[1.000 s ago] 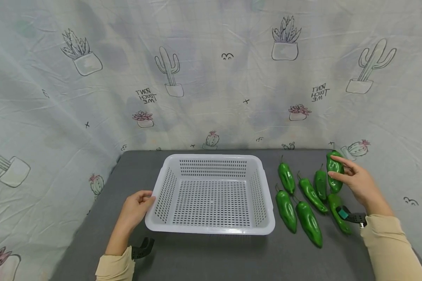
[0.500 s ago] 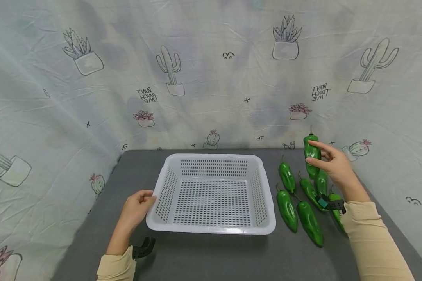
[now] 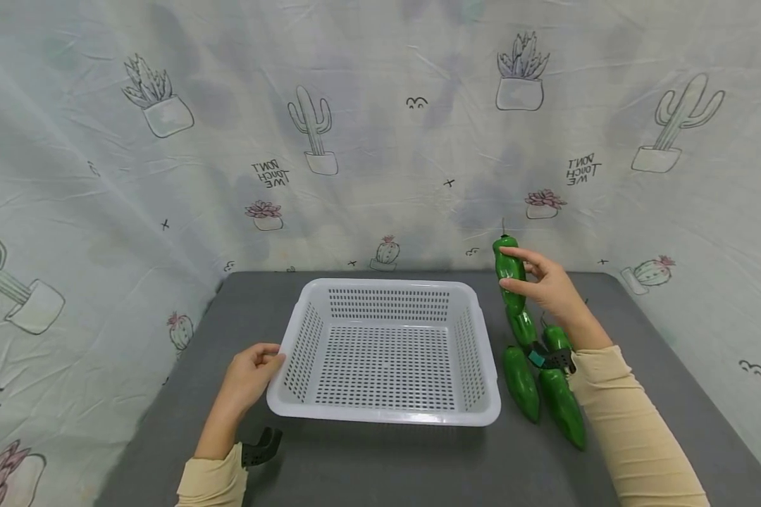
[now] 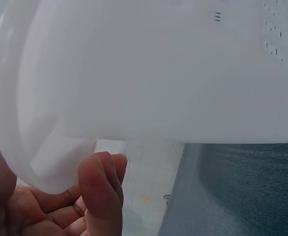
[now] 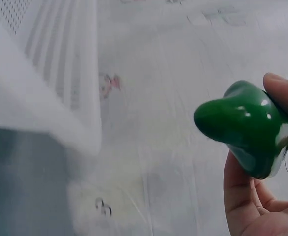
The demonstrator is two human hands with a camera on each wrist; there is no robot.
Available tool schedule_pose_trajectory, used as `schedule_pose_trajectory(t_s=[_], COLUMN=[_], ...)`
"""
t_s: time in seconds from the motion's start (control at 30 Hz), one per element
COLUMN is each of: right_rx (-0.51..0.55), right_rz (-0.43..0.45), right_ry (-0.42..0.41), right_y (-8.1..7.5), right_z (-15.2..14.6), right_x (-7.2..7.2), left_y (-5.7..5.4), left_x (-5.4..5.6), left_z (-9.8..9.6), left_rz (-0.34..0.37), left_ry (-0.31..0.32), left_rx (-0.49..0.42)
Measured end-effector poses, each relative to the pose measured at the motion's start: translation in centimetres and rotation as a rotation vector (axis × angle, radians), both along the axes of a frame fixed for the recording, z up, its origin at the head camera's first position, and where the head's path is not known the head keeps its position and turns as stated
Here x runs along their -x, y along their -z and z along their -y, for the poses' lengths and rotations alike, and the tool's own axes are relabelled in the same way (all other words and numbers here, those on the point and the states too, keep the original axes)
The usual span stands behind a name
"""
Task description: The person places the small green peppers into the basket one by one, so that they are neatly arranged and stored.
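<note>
A white perforated plastic basket (image 3: 383, 414) stands on the dark grey table. My left hand (image 3: 246, 377) holds its left rim, thumb and fingers either side of the edge. In the left wrist view the basket wall (image 4: 144, 83) fills the upper part, with curled fingers (image 4: 100, 189) below it. My right hand (image 3: 550, 287) grips a shiny green pepper (image 3: 507, 264) between thumb and fingers, its stem pointing up, beyond the basket's back right corner. The right wrist view shows the held pepper's blunt tip (image 5: 244, 125) toward the camera.
Several more green peppers lie to the right of the basket, among them one pepper (image 3: 521, 387) near the rim and another pepper (image 3: 563, 412) further right. My right forearm (image 3: 630, 422) hides part of the group. A cactus-print cloth (image 3: 387, 141) hangs behind the table (image 3: 380, 465).
My right hand has carried the pepper leftward from the right side of the table toward the basket, lifting it early on. The left hand stays on the rim.
</note>
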State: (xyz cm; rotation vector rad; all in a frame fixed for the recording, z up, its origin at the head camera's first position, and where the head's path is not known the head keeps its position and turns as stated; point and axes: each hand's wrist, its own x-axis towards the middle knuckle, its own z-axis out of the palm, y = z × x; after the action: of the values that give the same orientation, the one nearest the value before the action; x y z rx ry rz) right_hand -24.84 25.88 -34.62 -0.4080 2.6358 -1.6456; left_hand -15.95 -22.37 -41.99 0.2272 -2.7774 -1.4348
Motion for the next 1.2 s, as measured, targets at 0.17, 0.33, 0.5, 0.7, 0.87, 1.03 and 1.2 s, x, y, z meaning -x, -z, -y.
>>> schedule_pose_trajectory(t_s=[0.17, 0.33, 0.5, 0.7, 0.87, 1.03, 1.2], right_rx=[0.027, 0.069, 0.122, 0.097, 0.095, 0.098, 0.079], right_rz=[0.002, -0.019, -0.004, 0.023, 0.137, 0.228, 0.267], right_ry=[-0.053, -0.124, -0.181, -0.201, -0.168, -0.186, -0.225], right_y=[0.4, 1.1, 1.6, 1.7, 2.1, 2.6, 3.3], right_z=[2.2, 4.2, 6.1, 9.4, 12.9, 16.4, 19.2], right_x=[0.5, 1.1, 1.8, 2.2, 2.1, 2.1, 2.2], left_y=[-0.1, -0.1, -0.2, -0.3, -0.1, 0.1, 0.1], left_x=[0.0, 0.0, 0.1, 0.1, 0.1, 0.1, 0.1], left_z=[0.1, 0.1, 0.0, 0.0, 0.0, -0.1, -0.2], left_rz=[-0.002, -0.008, -0.017, -0.028, -0.016, -0.014, -0.021], left_ry=[0.003, 0.003, 0.004, 0.003, -0.012, -0.015, -0.024], left_rx=[-0.011, -0.012, -0.008, -0.018, -0.028, -0.033, -0.033])
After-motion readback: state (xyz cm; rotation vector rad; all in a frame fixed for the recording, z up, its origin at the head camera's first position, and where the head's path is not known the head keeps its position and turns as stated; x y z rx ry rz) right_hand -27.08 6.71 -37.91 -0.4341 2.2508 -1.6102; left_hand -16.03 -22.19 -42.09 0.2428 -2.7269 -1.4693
